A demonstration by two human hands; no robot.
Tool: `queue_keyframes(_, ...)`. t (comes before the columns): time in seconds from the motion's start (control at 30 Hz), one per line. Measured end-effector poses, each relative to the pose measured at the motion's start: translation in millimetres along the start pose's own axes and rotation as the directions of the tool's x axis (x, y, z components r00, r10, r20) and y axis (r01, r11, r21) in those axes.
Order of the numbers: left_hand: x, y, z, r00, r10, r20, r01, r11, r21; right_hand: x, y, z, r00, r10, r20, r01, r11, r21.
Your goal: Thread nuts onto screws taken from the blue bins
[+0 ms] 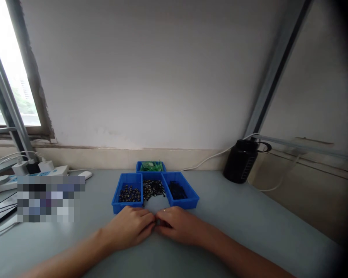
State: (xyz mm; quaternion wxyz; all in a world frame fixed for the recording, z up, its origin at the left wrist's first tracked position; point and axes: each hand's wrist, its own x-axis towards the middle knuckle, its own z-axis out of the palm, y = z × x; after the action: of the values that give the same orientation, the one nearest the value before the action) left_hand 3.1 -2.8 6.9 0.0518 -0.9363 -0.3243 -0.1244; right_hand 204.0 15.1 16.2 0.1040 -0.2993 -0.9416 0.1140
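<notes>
Meeting at their fingertips, our left hand (130,227) and right hand (179,225) are close together just above the gray table (211,216), with the fingers curled and the thumbs underneath. A small dark piece (157,222) shows between the fingertips, in front of the gap between two blue bins; it is mostly hidden, and we cannot tell which hand pinches it or exactly what it is. Just beyond our left hand, the left bin (127,206) holds small dark parts with shiny bits. Beyond our right hand, the right bin (184,204) holds small black pieces. Between these bins, a pile of dark parts (153,188) lies in front of the middle bin (152,175), some of it on the table. Behind that, the back bin (138,166) holds green packets (151,166). Well off to our right, a black bottle (240,161) with a loop handle stands near the wall, beside a white cable (210,156). On our left are a white mouse (85,175) and a power strip (56,172) with plugs in it.
</notes>
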Motion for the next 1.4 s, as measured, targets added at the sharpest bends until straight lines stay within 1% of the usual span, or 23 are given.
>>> queue_keyframes(0.17,-1.4,0.1,1.2,1.0,-0.026,0.003,0.026,1.0,0.013,1.3,0.1,-2.5,0.999,0.034,0.009,-0.034,0.999,0.0)
queue_keyframes(0.33,-1.6,-0.9,2.2,0.998,-0.055,0.027,0.054,0.998,0.034,0.3,-2.6,-7.0,1.0,0.026,-0.015,-0.026,1.0,0.012)
queue_keyframes(0.5,-1.3,0.3,0.9,0.997,-0.046,0.056,0.045,0.999,0.011,0.1,-6.1,-7.9,1.0,0.016,-0.014,-0.016,1.0,0.007)
queue_keyframes(0.63,-1.4,1.2,0.7,0.997,-0.036,0.063,0.036,0.999,-0.004,0.6,-5.4,-6.8,1.0,-0.005,-0.023,0.005,1.0,-0.006)
queue_keyframes(0.77,-1.3,1.7,-0.3,0.997,-0.029,0.069,0.03,0.999,-0.012,0.6,-4.3,-5.7,0.999,0.002,-0.034,-0.002,1.0,-0.007)
queue_keyframes(1.03,-0.2,1.3,-1.0,0.997,-0.029,0.067,0.03,0.999,-0.015,-0.1,-4.7,-5.6,0.999,0.003,-0.039,-0.005,0.999,-0.032)
queue_keyframes(1.2,-0.6,1.7,-1.0,0.997,-0.04,0.072,0.041,0.999,-0.014,-0.2,-6.1,-7.6,0.999,0.03,-0.012,-0.03,0.999,-0.023)
queue_keyframes(1.4,-1.4,1.1,-0.6,0.997,-0.066,0.036,0.066,0.998,0.006,0.1,-5.7,-7.5,0.998,0.056,0.004,-0.055,0.998,-0.023)
